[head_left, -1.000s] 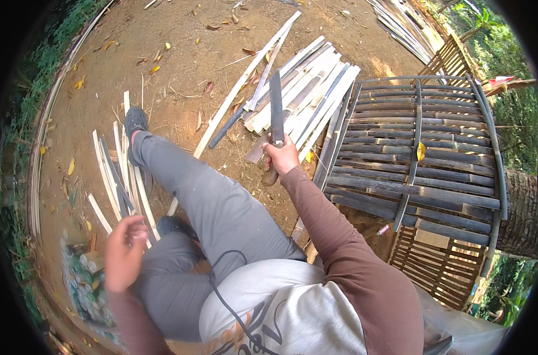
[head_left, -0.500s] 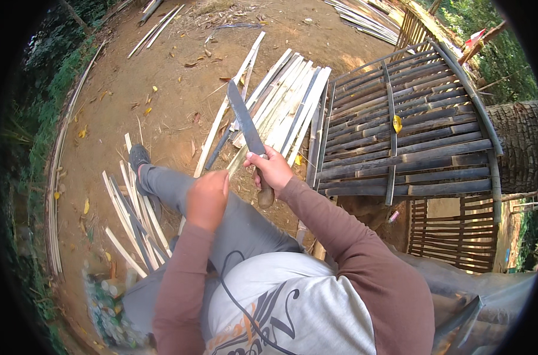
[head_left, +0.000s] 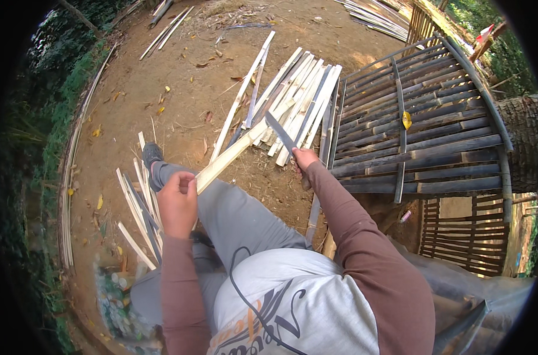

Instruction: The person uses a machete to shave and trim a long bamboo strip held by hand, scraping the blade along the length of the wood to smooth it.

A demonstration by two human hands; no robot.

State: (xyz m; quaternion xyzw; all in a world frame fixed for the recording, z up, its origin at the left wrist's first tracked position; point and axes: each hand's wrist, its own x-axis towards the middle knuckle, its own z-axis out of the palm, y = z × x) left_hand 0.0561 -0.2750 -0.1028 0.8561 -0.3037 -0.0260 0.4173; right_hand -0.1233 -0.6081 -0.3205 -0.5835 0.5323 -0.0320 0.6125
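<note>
My left hand (head_left: 179,204) is closed round the near end of a pale split bamboo strip (head_left: 230,152), above my left thigh. The strip slants away to the right, toward a pile of bamboo strips (head_left: 307,97) on the ground. In my right hand (head_left: 305,163) is a machete, its dark blade (head_left: 280,131) pointing forward and left with the tip close to the strip's far part. Whether the blade touches the strip, I cannot tell. Most of the machete's handle is hidden by my fingers.
A slatted bamboo bench (head_left: 419,118) stands close on the right, by a tree trunk (head_left: 520,142). More strips (head_left: 136,207) lie beside my left foot. Long poles (head_left: 73,154) border the dirt ground (head_left: 139,106) at the left. Clear plastic bottles (head_left: 118,305) sit at lower left.
My left hand has moved left and down, bringing the bamboo strip into plain view across the front. My right hand has shifted right with the machete, whose blade is lower and tilted further left.
</note>
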